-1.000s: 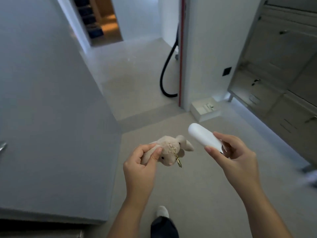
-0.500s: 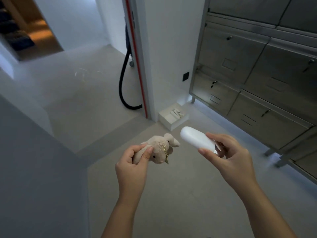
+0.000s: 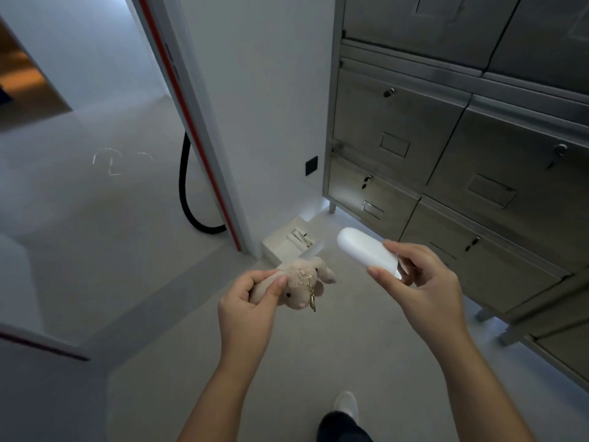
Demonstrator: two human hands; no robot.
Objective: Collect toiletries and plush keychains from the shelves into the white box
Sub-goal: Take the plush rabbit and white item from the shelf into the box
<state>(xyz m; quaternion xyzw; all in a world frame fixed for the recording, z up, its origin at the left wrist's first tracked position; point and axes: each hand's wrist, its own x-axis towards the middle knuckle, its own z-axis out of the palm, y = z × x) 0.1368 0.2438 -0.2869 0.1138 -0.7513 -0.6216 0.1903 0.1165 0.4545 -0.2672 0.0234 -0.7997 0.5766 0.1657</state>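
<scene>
Pinching plush bunny point(image 3: 298, 283) | left hand point(image 3: 251, 309) | right hand point(image 3: 420, 282) grips white bottle point(image 3: 366, 252)

Pale grey floor point(image 3: 127, 250), faint white scuff marks point(image 3: 111, 162) at far left. White pillar point(image 3: 271, 106) mid-scene, with a red strip point(image 3: 189, 122) down its left edge. Black hose point(image 3: 183, 186) drops behind the strip and loops onto the floor. Small black square plate point(image 3: 311, 165) low on the pillar's right face. Steel cabinet point(image 3: 446, 154) fills the right: stacked doors, round knobs point(image 3: 388, 92), short legs point(image 3: 332, 206). Warm orange-lit opening point(image 3: 22, 74) far left.
</scene>
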